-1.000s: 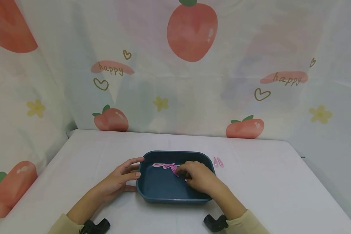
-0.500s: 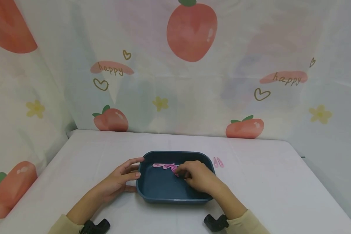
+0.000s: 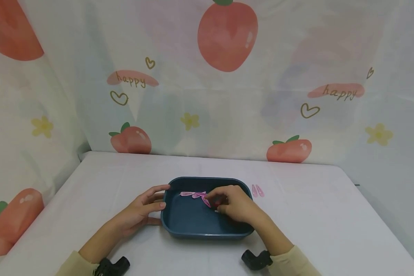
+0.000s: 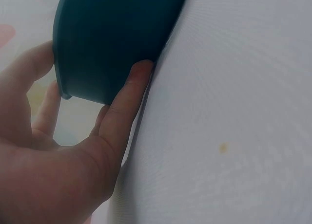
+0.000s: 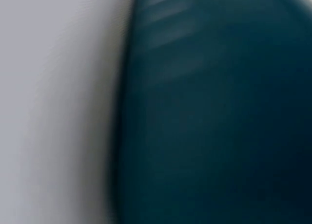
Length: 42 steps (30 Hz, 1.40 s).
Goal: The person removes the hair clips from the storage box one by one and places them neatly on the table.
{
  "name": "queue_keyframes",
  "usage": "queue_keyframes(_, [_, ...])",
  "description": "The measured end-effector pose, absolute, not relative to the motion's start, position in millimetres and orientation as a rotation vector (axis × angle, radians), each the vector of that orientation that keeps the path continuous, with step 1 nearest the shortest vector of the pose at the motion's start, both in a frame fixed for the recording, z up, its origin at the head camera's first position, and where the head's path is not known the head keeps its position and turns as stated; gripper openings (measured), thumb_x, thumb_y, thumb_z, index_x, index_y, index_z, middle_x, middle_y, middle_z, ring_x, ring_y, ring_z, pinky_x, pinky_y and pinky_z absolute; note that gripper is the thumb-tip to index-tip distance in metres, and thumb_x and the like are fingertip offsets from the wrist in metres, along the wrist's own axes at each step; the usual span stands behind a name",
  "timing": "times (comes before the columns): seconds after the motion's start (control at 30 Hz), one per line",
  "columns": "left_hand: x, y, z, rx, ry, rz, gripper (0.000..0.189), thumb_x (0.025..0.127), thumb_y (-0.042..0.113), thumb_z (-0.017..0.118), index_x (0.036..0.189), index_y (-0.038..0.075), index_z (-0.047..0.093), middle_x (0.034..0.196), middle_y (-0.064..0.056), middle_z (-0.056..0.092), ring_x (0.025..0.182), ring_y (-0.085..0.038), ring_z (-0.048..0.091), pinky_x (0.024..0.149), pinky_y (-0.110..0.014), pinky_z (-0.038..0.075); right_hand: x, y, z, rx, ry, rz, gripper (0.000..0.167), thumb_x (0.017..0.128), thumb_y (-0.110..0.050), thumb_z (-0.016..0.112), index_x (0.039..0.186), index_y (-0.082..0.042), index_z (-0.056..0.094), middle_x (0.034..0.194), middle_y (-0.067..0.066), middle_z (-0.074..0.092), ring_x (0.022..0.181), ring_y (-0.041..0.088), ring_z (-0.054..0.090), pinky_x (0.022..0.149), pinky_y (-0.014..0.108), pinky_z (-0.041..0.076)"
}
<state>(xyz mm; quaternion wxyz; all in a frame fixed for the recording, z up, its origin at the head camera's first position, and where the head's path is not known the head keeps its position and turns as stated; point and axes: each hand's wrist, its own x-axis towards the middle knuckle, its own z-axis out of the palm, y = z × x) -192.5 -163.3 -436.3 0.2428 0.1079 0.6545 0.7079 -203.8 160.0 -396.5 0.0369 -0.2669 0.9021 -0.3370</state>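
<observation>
- Apparently, the step in hand is sorting pink clips (image 3: 187,194) inside the tray (image 3: 189,221), with 1 hand steadying and 1 working.
- Left hand (image 3: 139,212): its fingers are spread and mostly straight, their tips against the tray's left end; they touch it without wrapping round it.
- Right hand (image 3: 238,205): it reaches over the tray's right half, fingers bent downward, the index tip by the right end of the clip cluster. I cannot tell whether it pinches a clip, since the fingertips are partly hidden and the right wrist view shows just a blurred tray wall.
- In the tray, the clips lie toward the far side, some overlapping, left of the right hand.
- Outside, 2 loose clips (image 3: 260,191) sit side by side on the table (image 3: 331,226), just beyond the tray's right end.
- As I judge it, the next move calls for a fine thumb-and-index pinch on a single clip, parting it from its neighbours, while the left hand braces the tray.
</observation>
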Motion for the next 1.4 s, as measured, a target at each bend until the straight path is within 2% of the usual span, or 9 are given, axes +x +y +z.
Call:
queue_keyframes(0.13, [-192, -164, -437, 0.290, 1.783, 1.935, 0.059, 0.100, 0.016, 0.060, 0.154, 0.021, 0.036, 0.159, -0.022, 0.026, 0.137, -0.041, 0.040, 0.093, -0.059, 0.052, -206, 164, -393, -0.740, 2.672, -1.197, 0.035, 0.086, -0.002, 0.072, 0.117, -0.019, 0.074, 0.098, -0.003, 0.072, 0.087, 0.011, 0.064, 0.070, 0.027, 0.055])
queue_keyframes(0.3, [-191, -165, -437, 0.281, 1.785, 1.936, 0.060, 0.100, 0.016, 0.061, 0.154, 0.019, 0.035, 0.159, -0.022, 0.026, 0.138, -0.042, 0.040, 0.093, -0.059, 0.052, -207, 169, -386, -0.728, 2.552, -1.378, 0.033, 0.091, -0.006, 0.069, 0.123, -0.014, 0.071, 0.102, 0.010, 0.072, 0.090, 0.018, 0.064, 0.076, 0.030, 0.055])
queue_keyframes(0.43, [-190, -165, -437, 0.280, 1.787, 1.935, 0.060, 0.100, 0.016, 0.061, 0.154, 0.019, 0.034, 0.159, -0.022, 0.025, 0.138, -0.042, 0.039, 0.093, -0.059, 0.052, -207, 175, -380, -0.708, 2.530, -1.450, 0.031, 0.093, -0.009, 0.068, 0.124, -0.015, 0.070, 0.104, 0.015, 0.070, 0.090, 0.020, 0.064, 0.076, 0.033, 0.057])
queue_keyframes(0.57, [-190, -165, -437, 0.296, 1.777, 1.938, 0.061, 0.100, 0.016, 0.060, 0.154, 0.019, 0.033, 0.159, -0.022, 0.024, 0.138, -0.042, 0.039, 0.094, -0.059, 0.052, -208, 181, -375, -0.666, 2.515, -1.497, 0.032, 0.094, -0.010, 0.067, 0.125, -0.014, 0.069, 0.107, 0.017, 0.069, 0.091, 0.023, 0.064, 0.073, 0.034, 0.058])
queue_keyframes(0.73, [-189, -165, -437, 0.308, 1.772, 1.937, 0.060, 0.101, 0.016, 0.059, 0.155, 0.019, 0.033, 0.160, -0.022, 0.024, 0.138, -0.043, 0.038, 0.094, -0.059, 0.051, -211, 189, -371, -0.630, 2.481, -1.570, 0.033, 0.094, -0.007, 0.066, 0.127, -0.008, 0.067, 0.111, 0.022, 0.067, 0.091, 0.026, 0.065, 0.077, 0.033, 0.060])
queue_keyframes(0.83, [-189, -165, -436, 0.309, 1.772, 1.937, 0.060, 0.101, 0.016, 0.060, 0.155, 0.019, 0.033, 0.160, -0.023, 0.024, 0.139, -0.044, 0.038, 0.094, -0.059, 0.051, -213, 195, -369, -0.602, 2.480, -1.612, 0.033, 0.094, -0.006, 0.067, 0.126, -0.008, 0.067, 0.112, 0.024, 0.066, 0.091, 0.026, 0.065, 0.077, 0.033, 0.061])
queue_keyframes(1.1, [-189, -164, -434, 0.299, 1.779, 1.936, 0.059, 0.101, 0.015, 0.059, 0.154, 0.019, 0.034, 0.159, -0.022, 0.024, 0.138, -0.044, 0.038, 0.094, -0.059, 0.051, -217, 214, -361, -0.544, 2.558, -1.630, 0.032, 0.095, -0.011, 0.067, 0.127, -0.007, 0.066, 0.114, 0.019, 0.067, 0.089, 0.025, 0.071, 0.078, 0.031, 0.060])
queue_keyframes(1.4, [-190, -163, -433, 0.315, 1.771, 1.936, 0.059, 0.101, 0.015, 0.059, 0.154, 0.020, 0.034, 0.159, -0.022, 0.024, 0.137, -0.042, 0.040, 0.095, -0.058, 0.051, -222, 233, -357, -0.476, 2.578, -1.670, 0.033, 0.094, -0.007, 0.065, 0.128, -0.005, 0.065, 0.112, 0.017, 0.066, 0.087, 0.029, 0.071, 0.080, 0.031, 0.060])
